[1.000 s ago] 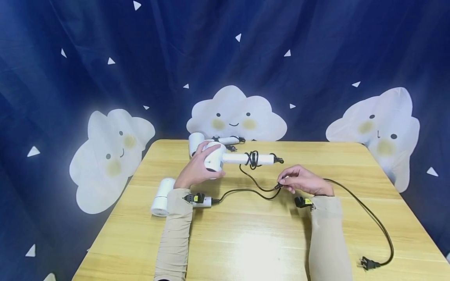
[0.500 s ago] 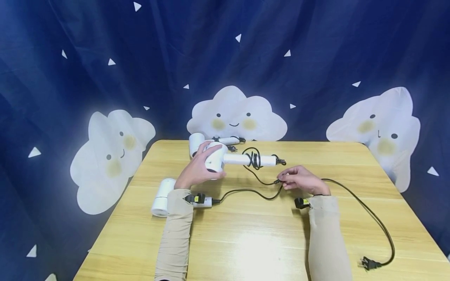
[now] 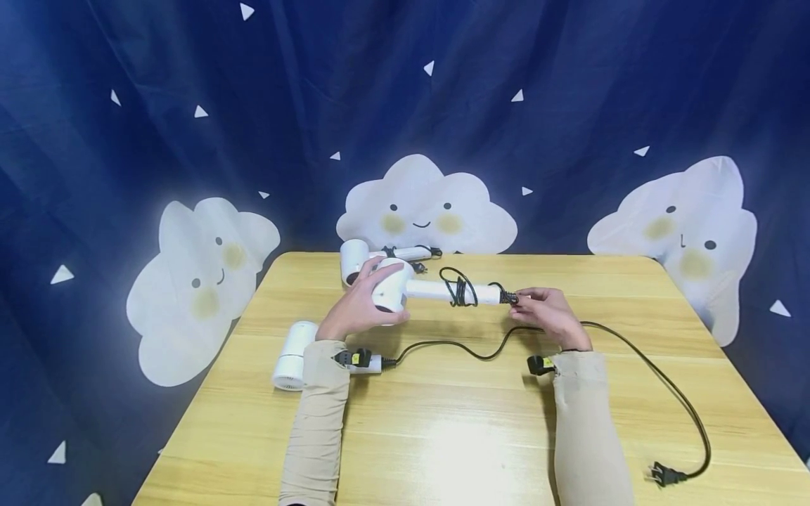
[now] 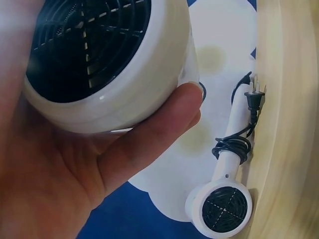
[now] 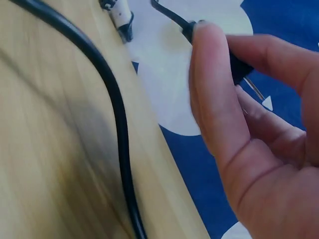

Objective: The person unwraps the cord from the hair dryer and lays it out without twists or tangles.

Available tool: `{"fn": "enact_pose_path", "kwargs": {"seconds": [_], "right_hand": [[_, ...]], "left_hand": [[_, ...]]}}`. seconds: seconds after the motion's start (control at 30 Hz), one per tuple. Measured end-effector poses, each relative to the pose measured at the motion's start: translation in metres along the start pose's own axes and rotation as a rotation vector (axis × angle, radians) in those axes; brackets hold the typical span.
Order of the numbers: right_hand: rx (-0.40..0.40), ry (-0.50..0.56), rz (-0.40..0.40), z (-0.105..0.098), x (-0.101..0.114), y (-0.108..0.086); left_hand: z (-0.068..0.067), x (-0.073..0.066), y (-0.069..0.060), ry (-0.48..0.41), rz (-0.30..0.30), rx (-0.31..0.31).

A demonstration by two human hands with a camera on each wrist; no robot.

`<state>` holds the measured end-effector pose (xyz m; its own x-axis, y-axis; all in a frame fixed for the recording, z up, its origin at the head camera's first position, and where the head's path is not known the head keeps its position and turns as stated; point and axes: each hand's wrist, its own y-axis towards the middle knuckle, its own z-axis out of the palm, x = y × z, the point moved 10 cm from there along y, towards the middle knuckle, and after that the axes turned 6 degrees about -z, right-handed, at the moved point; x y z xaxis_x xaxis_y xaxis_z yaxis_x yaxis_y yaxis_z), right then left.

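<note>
My left hand [image 3: 357, 308] grips the round head of a white hair dryer [image 3: 425, 289], lifted above the table with its handle pointing right. The dark grille [image 4: 94, 45] of that head fills the upper left of the left wrist view. Loops of black cord [image 3: 465, 294] are wound round the handle, one loop standing loose above it. By the handle's end, my right hand [image 3: 547, 314] pinches the cord's black plug [image 5: 240, 68] between thumb and fingers. Metal prongs stick out past the fingertips in the right wrist view.
A second white hair dryer [image 3: 354, 261], its cord wrapped, lies at the table's back edge. A third hair dryer [image 3: 296, 351] lies left, partly behind my left forearm. Its cord [image 3: 673, 386] runs under my right hand to a plug [image 3: 666, 475] at front right.
My right hand has moved up with the plug to the handle's end, drawing the loose cord off the table area. The cord loop above the handle has grown. The held dryer has shifted slightly right.
</note>
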<state>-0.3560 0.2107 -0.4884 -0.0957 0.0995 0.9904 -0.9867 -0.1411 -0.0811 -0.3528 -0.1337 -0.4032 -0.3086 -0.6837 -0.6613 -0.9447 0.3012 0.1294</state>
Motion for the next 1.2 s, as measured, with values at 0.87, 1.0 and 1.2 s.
{"fn": "enact_pose_path", "kwargs": {"seconds": [0.87,1.0,1.2], "right_hand": [[-0.224,0.212,-0.419,-0.005,0.076,-0.020],[-0.140,0.251,-0.469,0.003,0.087,-0.025],[0.005,0.245,-0.518,0.018,0.099,-0.032]], "left_hand": [[0.003,0.004,0.002,-0.003,-0.008,0.011],[0.003,0.005,0.002,-0.003,-0.008,0.011],[0.002,0.005,0.001,-0.011,-0.006,0.002]]}}
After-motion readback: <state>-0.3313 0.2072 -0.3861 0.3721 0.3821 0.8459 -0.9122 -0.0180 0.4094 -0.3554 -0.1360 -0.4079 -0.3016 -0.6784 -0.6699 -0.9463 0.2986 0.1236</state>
